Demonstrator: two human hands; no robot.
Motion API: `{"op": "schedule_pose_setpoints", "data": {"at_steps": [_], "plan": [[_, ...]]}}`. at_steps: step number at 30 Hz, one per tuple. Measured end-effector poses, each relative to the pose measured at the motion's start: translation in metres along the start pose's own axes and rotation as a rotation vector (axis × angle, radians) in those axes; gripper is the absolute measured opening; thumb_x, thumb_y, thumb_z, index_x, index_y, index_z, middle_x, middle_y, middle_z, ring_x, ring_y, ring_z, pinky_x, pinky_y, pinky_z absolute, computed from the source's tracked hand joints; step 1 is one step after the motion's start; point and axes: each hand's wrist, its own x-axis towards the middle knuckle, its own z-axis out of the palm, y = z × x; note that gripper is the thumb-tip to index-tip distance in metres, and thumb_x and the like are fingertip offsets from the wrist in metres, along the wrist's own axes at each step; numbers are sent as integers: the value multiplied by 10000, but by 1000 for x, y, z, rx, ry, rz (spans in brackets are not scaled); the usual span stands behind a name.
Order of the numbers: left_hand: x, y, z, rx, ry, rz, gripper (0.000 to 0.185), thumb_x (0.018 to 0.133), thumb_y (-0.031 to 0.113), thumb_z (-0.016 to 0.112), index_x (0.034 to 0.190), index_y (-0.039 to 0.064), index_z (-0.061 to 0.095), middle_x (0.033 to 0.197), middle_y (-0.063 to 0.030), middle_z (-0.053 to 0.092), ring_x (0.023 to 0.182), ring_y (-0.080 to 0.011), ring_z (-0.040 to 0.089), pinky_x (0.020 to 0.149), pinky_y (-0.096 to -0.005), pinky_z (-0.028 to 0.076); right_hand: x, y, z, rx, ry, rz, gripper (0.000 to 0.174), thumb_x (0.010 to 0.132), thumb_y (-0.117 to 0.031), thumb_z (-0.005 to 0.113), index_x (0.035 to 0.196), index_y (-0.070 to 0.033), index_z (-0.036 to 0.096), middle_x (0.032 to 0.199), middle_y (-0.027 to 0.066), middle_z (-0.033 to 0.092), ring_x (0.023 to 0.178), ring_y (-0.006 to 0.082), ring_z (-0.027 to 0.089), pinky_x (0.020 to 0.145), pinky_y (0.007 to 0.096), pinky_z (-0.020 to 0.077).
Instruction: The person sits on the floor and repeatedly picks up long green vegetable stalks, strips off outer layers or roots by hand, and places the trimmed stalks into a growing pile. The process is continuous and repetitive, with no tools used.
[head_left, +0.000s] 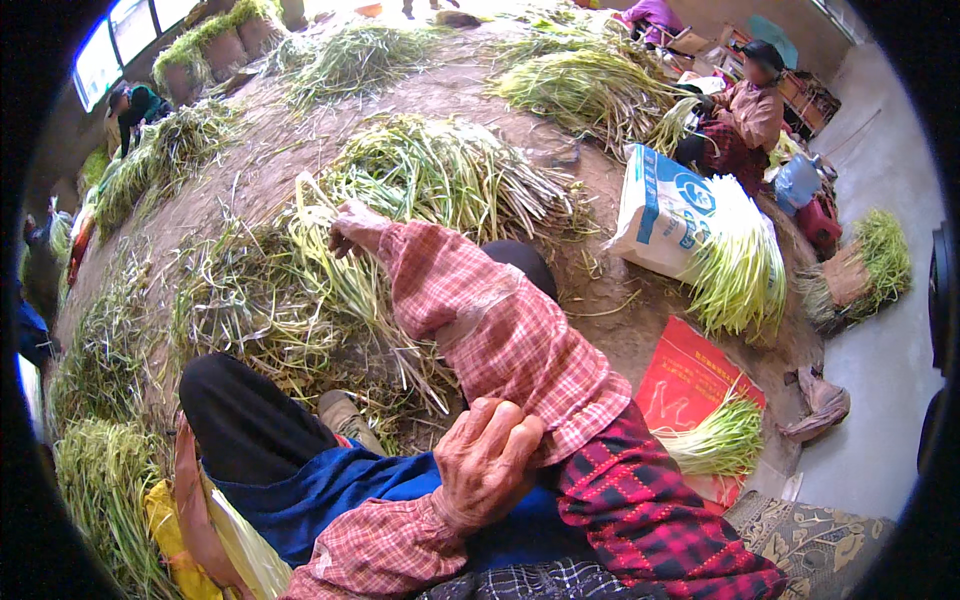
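Observation:
My right hand (358, 229) is stretched out over the pile on the ground, beside pale yellow-green stalks (319, 214); whether its fingers grip them cannot be told. The fingers of my left hand (489, 457) are curled at the end of the pink checked oversleeve (517, 337) on the other arm, touching its cloth. Just beyond the outstretched hand lies a heap of long green stalks (442, 172) with pale ends. Loose, tangled leaves and stalks (255, 300) cover the ground before my knees.
A white and blue sack (652, 217) bears trimmed pale stalks (739, 262). A bundle (712, 442) lies on a red printed sack (682, 367) at the right. One person (742, 112) sits at the upper right, another (135, 105) works at the upper left. More heaps (585, 90) lie behind.

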Motion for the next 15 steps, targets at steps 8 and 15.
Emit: {"op": "schedule_pose_setpoints", "data": {"at_steps": [8, 15], "plan": [[3, -1, -7, -7, 71, 9, 231, 621, 67, 651, 840, 63, 578, 804, -56, 550, 669, -189, 565, 534, -287, 443, 17, -26, -8, 87, -69, -18, 135, 848, -139, 499, 852, -24, 570, 685, 92, 653, 511, 173, 635, 333, 255, 410], [-5, 3, -5, -122, 88, -134, 253, 651, 24, 631, 875, 52, 516, 813, -85, 533, 689, -245, 584, 522, -324, 459, 18, -58, 5, 153, -98, -70, 146, 853, -152, 493, 866, -27, 569, 702, 88, 654, 528, 171, 637, 340, 252, 409]]}}
